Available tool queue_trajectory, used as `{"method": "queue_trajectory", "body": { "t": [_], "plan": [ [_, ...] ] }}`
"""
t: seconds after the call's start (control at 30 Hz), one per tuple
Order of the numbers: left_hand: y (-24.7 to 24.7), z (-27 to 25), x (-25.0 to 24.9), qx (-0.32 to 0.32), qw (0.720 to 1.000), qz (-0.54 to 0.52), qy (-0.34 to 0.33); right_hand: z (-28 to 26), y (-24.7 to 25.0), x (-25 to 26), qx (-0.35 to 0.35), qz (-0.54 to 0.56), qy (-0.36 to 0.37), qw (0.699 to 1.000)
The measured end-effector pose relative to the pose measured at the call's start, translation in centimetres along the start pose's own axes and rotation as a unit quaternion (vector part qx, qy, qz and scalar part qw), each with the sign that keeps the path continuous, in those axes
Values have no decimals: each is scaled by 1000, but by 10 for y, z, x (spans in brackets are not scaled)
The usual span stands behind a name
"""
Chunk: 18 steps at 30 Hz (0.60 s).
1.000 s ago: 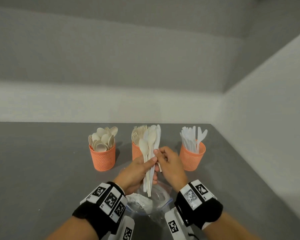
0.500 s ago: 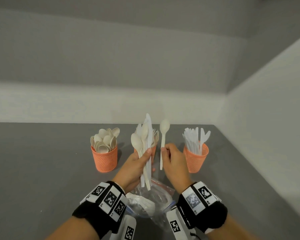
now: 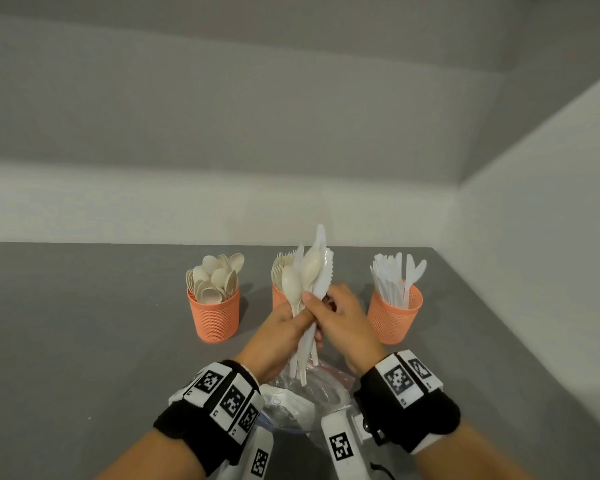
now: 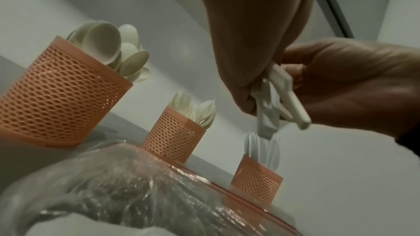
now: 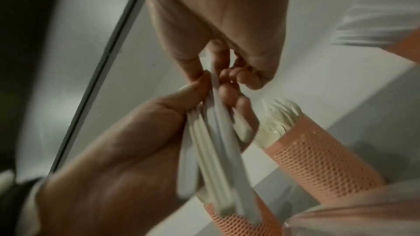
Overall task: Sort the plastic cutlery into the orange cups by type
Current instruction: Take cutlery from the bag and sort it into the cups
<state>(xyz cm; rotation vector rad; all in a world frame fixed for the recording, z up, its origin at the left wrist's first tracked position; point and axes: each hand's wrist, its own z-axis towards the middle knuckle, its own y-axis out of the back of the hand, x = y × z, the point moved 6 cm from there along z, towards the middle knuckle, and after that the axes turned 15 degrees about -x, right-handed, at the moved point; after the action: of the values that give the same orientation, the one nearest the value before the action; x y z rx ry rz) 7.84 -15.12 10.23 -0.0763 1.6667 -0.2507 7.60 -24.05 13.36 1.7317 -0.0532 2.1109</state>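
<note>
Three orange mesh cups stand in a row: spoons in the left cup (image 3: 215, 317), forks in the middle cup (image 3: 278, 299), white knives in the right cup (image 3: 395, 317). My left hand (image 3: 300, 315) grips an upright bundle of mixed cutlery (image 3: 309, 271), with spoons and a serrated knife showing, in front of the middle cup. My right hand (image 3: 321, 303) is against the bundle and pinches one white handle (image 5: 213, 82) between thumb and fingers. The handle ends (image 4: 272, 107) stick out below my left hand.
A crumpled clear zip bag (image 3: 312, 393) lies on the grey table (image 3: 84, 341) just under my wrists. A wall (image 3: 534, 271) rises close to the right of the knife cup. The table's back edge meets a white ledge behind the cups.
Half a second ago my right hand held one spoon apart from the bundle. Now that hand is back against the bundle and no spoon stands apart.
</note>
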Motion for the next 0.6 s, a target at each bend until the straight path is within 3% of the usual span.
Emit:
{"method": "queue_trajectory", "body": {
  "t": [0.23, 0.43, 0.6],
  "plan": [
    [0, -6, 2, 24, 997, -39, 65, -1, -6, -24, 19, 66, -105, 992],
    [-3, -4, -2, 20, 998, -8, 64, -3, -7, -26, 21, 108, -152, 982],
    [-4, -1, 3, -30, 999, -17, 24, 0, 2, -22, -15, 137, -157, 978]
  ]
}}
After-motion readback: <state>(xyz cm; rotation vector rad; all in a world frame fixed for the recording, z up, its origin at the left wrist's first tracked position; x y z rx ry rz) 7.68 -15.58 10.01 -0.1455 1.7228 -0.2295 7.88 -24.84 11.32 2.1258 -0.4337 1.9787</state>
